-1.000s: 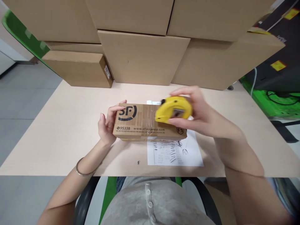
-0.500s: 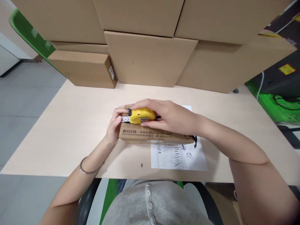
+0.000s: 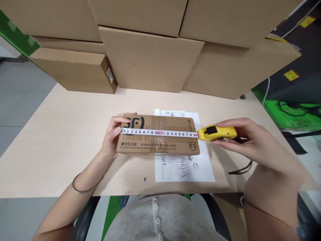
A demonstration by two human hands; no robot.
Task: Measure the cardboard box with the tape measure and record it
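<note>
A small brown cardboard box printed with SF lettering lies on the table, partly over a sheet of paper. Across its top runs the white blade of a tape measure, drawn out from the yellow case. My left hand grips the box's left end, the thumb pressing the blade's tip there. Around the yellow case, just past the box's right end, my right hand is closed. A black wrist strap dangles beneath that hand.
Large cardboard boxes are stacked along the back of the table. A flatter box stands at the back left. On the right are a green surface with black cables and a dark carton.
My right hand has moved right with the yellow case, and the blade now stretches along the box's length. My left hand stays at the box's left end. The camera view has shifted slightly.
</note>
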